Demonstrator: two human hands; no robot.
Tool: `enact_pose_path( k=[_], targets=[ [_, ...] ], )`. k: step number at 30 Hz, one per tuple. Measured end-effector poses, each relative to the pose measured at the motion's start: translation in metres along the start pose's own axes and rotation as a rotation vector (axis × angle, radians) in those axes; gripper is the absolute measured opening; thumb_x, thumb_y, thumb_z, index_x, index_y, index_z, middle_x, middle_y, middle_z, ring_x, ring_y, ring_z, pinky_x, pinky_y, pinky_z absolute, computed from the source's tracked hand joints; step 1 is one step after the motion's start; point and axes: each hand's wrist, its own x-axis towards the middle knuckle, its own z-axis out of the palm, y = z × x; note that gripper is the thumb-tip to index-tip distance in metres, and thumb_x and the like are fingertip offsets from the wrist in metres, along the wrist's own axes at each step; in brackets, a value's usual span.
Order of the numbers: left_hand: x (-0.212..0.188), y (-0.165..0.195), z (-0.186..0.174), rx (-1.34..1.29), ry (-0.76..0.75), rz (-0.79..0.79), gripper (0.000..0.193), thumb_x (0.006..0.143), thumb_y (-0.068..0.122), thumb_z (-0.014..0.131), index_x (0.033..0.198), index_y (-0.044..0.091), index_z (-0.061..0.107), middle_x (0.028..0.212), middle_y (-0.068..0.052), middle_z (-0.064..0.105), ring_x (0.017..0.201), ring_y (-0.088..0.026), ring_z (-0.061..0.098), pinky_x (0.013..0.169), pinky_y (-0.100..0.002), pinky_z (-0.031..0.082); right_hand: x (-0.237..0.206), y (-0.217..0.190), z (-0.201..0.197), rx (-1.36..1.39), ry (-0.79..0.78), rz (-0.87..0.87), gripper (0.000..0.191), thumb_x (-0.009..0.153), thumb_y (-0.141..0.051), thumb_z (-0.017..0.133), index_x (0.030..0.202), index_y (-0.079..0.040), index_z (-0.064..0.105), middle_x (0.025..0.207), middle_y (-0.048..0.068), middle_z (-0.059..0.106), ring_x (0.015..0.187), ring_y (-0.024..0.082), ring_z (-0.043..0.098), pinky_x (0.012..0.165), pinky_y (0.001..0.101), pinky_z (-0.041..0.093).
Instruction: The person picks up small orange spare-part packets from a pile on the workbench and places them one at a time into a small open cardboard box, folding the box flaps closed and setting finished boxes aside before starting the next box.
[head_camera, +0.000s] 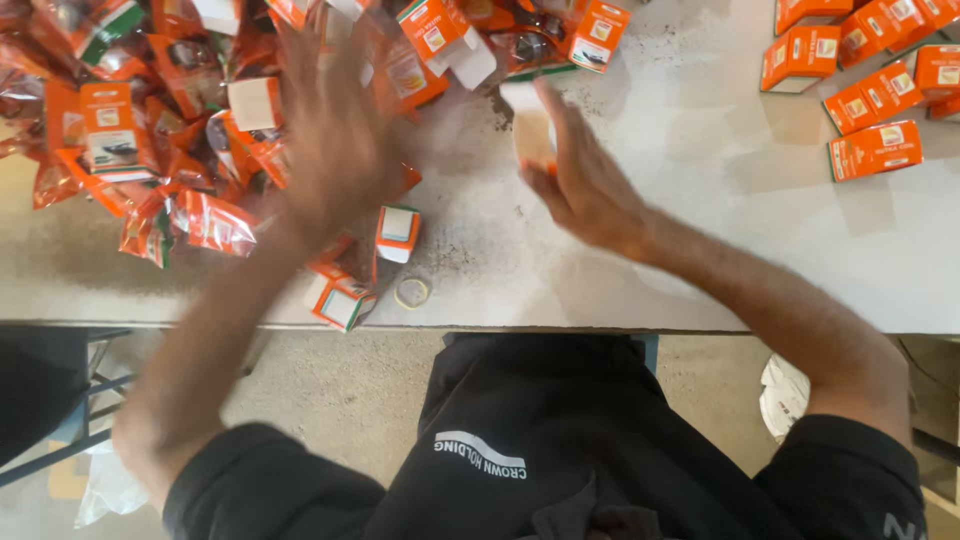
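1 carton (530, 130) between right fingers (560, 120)

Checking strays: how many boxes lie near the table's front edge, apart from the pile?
2: one box just below the left hand, a second box at the edge beside a rubber band. The arm may hide more.

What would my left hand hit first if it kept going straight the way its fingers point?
Most likely the pile of orange sachets and small cartons. The left hand, motion-blurred, already hovers over its near edge, fingers pointing up the table into it. Its height above the pile is unclear.
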Motion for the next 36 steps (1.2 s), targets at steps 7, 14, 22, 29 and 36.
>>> enact_pose_path(
  k=[7,14,22,29,36],
  targets=[
    [-0.168,0.078,0.087,0.017,-0.047,0.059,0.056,0.093,0.047,0.071,0.139,0.015,0.069,0.159,-0.019,0.047,0.152,-0.038,0.035,0.117,-0.076,0.018,-0.039,0.035,0.004,0.080,-0.064,0.113,0.070,0.102,-0.018,0.076,0.153,-0.001,0.032,0.145,0.024,0.049,0.124,0.041,0.058,0.108,0.0478,0.051],
    [-0.081,-0.014,0.104,0.050,-0.001,0.088,0.054,0.110,0.034,0.063,0.157,0.010,0.052,0.170,-0.025,0.036,0.157,-0.050,0.030,0.123,-0.077,0.017,0.010,0.122,0.006,-0.185,0.168,-0.009,0.046,0.111,-0.019,0.072,0.142,0.002,0.045,0.126,0.025,0.054,0.111,0.044,0.057,0.096,0.0557,0.047],
    [0.018,0.057,0.126,-0.188,0.281,0.266,0.047,0.102,0.020,0.076,0.140,0.006,0.053,0.146,-0.023,0.052,0.128,-0.039,0.057,0.108,-0.052,0.052,-0.052,0.146,-0.064,-0.292,0.333,0.360,0.043,0.111,-0.024,0.075,0.131,0.002,0.046,0.126,0.023,0.060,0.118,0.041,0.059,0.100,0.0524,0.049],
    [0.118,0.068,0.196,0.125,-0.084,-0.056,0.059,0.073,0.014,0.072,0.128,0.001,0.055,0.103,-0.022,0.063,0.092,-0.034,0.066,0.063,-0.038,0.057,-0.086,0.038,-0.032,0.064,0.048,0.321,0.061,0.106,-0.015,0.068,0.152,0.004,0.034,0.139,0.025,0.055,0.127,0.040,0.057,0.106,0.0480,0.048],
    [0.060,0.116,0.180,0.060,0.095,0.092,0.055,0.095,0.015,0.070,0.146,0.008,0.052,0.103,-0.016,0.059,0.090,-0.028,0.065,0.066,-0.035,0.058,-0.089,0.002,-0.046,0.068,0.128,0.343,0.052,0.096,-0.012,0.078,0.139,0.000,0.052,0.137,0.019,0.059,0.125,0.038,0.062,0.104,0.0448,0.052]
  ],
)
